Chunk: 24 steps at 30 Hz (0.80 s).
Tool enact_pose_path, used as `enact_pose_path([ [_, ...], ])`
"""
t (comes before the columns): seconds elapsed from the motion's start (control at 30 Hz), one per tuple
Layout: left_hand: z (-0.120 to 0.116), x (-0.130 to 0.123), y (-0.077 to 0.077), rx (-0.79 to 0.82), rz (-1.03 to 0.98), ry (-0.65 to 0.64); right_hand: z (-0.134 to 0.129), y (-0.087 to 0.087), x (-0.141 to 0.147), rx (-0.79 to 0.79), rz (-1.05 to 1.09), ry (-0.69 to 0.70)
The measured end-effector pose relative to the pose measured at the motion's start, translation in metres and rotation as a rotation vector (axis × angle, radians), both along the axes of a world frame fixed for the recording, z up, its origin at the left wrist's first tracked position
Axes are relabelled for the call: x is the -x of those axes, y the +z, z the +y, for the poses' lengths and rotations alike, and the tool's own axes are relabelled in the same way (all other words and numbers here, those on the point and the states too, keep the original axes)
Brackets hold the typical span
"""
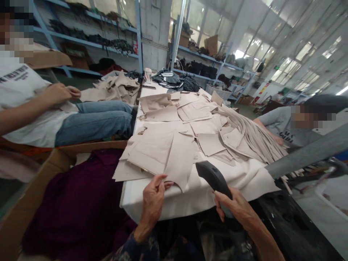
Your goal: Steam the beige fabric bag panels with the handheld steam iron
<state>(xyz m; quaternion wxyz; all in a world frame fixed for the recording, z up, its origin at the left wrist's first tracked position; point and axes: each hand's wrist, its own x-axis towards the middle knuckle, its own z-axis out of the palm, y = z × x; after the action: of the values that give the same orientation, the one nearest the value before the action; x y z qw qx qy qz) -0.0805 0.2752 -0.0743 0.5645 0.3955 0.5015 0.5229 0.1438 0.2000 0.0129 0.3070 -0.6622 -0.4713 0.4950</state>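
At the near edge of the table, my left hand [153,197] is closed, thumb and fingers pinching the lower edge of a long beige fabric or leather-like piece [181,156]. That piece lies over a stack of larger beige panels [149,148]. My right hand [233,204] is wrapped around a curved dark grey handheld tool [213,175]; its blunt head points up and left, apart from the piece. What kind of tool it is I cannot make out. My palm and fingers partly hide its lower end.
More beige pieces [212,143] and long strips [247,136] cover the white-clothed table [144,199]. A cardboard box [29,206] with purple cloth [78,195] stands left. One person [27,105] sits left, another [282,123] right. A grey metal pole [310,148] slants in at right.
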Motion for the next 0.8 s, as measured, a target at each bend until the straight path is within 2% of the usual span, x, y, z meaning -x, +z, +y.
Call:
enact_pose_path([
  [0.1, -0.001, 0.011, 0.004, 0.123, -0.213, 0.094, -0.007, -0.001, -0.004, -0.007, -0.003, 0.014],
  [0.2, 0.001, 0.019, 0.006, 0.26, -0.391, 0.093, -0.012, -0.004, -0.002, 0.007, 0.027, 0.021],
  [0.33, 0.009, 0.023, 0.011, 0.33, -0.336, 0.056, -0.016, -0.003, 0.001, 0.011, 0.061, 0.015],
  [0.5, 0.024, 0.025, 0.02, 0.269, -0.262, 0.092, -0.014, 0.003, -0.009, -0.016, 0.069, 0.041],
  [0.6, 0.03, 0.025, 0.019, 0.314, -0.256, 0.105, 0.008, 0.002, -0.023, -0.011, 0.067, 0.034],
  [0.8, 0.039, 0.027, 0.008, 0.376, -0.27, 0.075, 0.094, -0.013, -0.042, 0.014, 0.19, -0.018],
])
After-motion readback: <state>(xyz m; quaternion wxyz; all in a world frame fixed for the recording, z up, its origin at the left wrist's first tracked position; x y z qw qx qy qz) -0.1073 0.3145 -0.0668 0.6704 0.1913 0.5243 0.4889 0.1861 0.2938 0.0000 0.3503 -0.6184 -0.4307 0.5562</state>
